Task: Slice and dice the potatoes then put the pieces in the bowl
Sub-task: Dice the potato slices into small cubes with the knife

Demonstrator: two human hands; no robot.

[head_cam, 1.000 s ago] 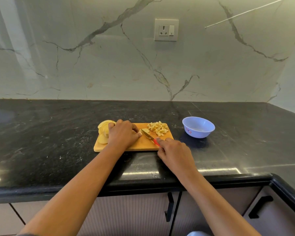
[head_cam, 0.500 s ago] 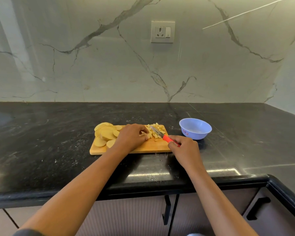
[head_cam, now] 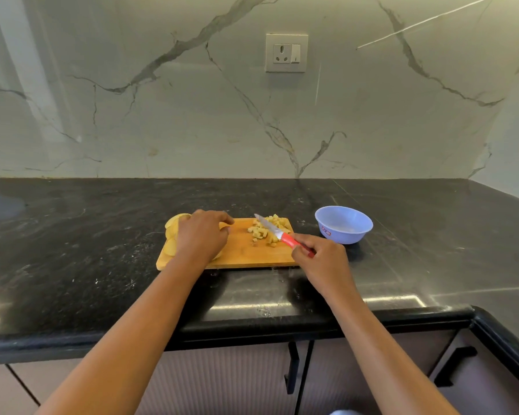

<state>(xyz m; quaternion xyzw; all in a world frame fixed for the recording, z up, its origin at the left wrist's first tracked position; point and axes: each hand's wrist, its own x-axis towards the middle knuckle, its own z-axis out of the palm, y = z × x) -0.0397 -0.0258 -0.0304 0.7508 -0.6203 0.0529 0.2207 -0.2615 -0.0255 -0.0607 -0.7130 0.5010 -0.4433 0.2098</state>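
Closest to me are the pale cabinet doors [head_cam: 222, 381] with their dark handles, tucked under the rounded edge of the black stone counter [head_cam: 72, 250]. Both bare forearms reach out over that edge toward a wooden cutting board [head_cam: 246, 254] lying flat a little way in. The right hand [head_cam: 322, 262] is at the board's near right corner, fingers curled tight round the red handle of a small knife [head_cam: 277, 234]. Its blade angles up and to the left across a loose heap of diced potato pieces [head_cam: 257, 233] on the far right part of the board. The left hand [head_cam: 203, 236] is over the board's left end, knuckles up and fingers bent down over a stack of round potato slices [head_cam: 172, 232] that peek out past it on the left. From here I cannot tell whether it actually grips them or only rests on them. The middle of the board between the hands is bare wood. Just to the right of the board, apart from it, a light blue bowl [head_cam: 343, 236] stands upright on the counter, and no potato shows in the part of its inside that I can see. Behind it all rises the veined marble wall [head_cam: 162, 115] with a white socket [head_cam: 286, 53] set high in it.
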